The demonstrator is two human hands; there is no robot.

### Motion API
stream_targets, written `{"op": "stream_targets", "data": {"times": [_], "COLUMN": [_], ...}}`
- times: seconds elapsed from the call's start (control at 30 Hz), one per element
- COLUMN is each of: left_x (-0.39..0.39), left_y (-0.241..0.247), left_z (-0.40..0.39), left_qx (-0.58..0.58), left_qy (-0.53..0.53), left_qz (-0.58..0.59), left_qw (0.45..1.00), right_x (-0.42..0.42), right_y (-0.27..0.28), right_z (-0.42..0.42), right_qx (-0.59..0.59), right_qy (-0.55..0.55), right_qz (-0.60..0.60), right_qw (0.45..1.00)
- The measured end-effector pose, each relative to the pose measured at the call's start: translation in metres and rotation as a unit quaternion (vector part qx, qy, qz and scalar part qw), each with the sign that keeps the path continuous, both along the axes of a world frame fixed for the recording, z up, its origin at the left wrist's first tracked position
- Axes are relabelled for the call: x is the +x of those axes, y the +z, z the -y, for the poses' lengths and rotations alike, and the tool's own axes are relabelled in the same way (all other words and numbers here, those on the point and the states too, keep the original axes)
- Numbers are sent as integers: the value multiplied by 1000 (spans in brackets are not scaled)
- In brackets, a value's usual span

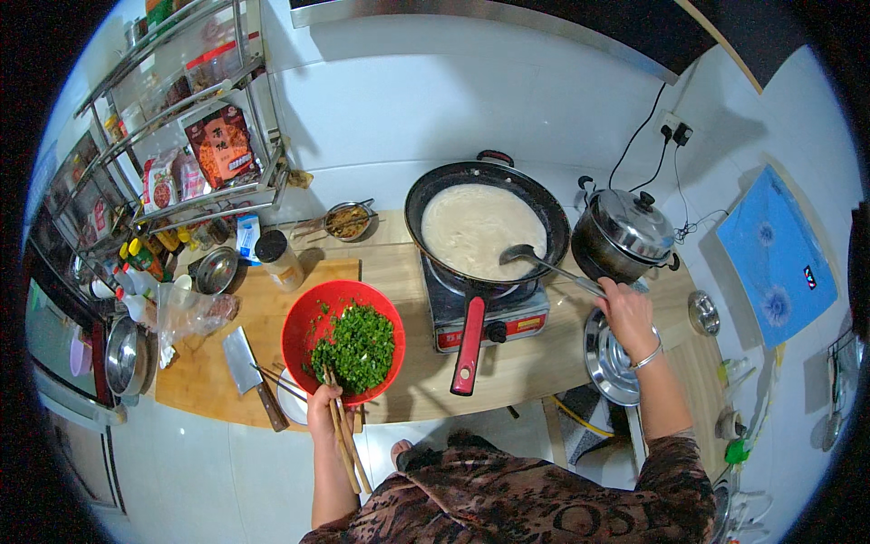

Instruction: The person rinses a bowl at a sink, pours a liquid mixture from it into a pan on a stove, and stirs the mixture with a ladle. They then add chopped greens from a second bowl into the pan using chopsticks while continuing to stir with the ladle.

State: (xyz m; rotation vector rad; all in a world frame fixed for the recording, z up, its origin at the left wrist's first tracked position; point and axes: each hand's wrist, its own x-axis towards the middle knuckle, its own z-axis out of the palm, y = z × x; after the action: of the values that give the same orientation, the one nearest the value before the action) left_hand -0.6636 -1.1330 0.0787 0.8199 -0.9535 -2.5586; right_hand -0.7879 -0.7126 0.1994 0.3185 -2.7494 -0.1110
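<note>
My left hand [324, 410] grips the near rim of a red bowl [297, 326]. Chopped greens [360, 347] fill much of the bowl. A pair of wooden chopsticks [345, 445] passes by my left thumb, with the tips down in the greens. In my right hand [624, 313] is the handle of a metal ladle [518, 254]. Its head rests at the right side of a pale, creamy liquid [479, 221] in a black frying pan [559, 231]. The pan sits on a portable gas stove [442, 338], its red handle [468, 347] pointing toward me.
Left of the bowl, a cleaver [246, 367] lies on a wooden cutting board [190, 387]. Behind stands a lidded jar [280, 260]. A lidded metal pot [622, 234] is right of the pan, with a metal basin [598, 367] nearer me. A metal rack [183, 109] holds packets at left.
</note>
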Motion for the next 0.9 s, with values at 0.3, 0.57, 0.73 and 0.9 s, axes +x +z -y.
{"op": "stream_targets", "data": {"times": [0.3, 0.57, 0.73, 0.9], "left_x": [3, 7, 7, 9], "left_y": [-14, 6, 4, -1], "left_z": [6, -3, -3, 1], "left_qx": [15, 34, 30, 38], "left_qy": [-29, -34, -31, -46], "left_qz": [-13, -3, -6, 3], "left_qw": [999, 999, 999, 998], "right_x": [-18, -26, -29, -31], "right_y": [-16, -19, -28, -34], "right_z": [-28, -23, -26, -30], "right_qx": [59, 106, 140, 146], "right_qy": [-39, -56, -63, -69], "right_qz": [-45, 17, 14, 26], "right_qw": [996, 993, 988, 987]}}
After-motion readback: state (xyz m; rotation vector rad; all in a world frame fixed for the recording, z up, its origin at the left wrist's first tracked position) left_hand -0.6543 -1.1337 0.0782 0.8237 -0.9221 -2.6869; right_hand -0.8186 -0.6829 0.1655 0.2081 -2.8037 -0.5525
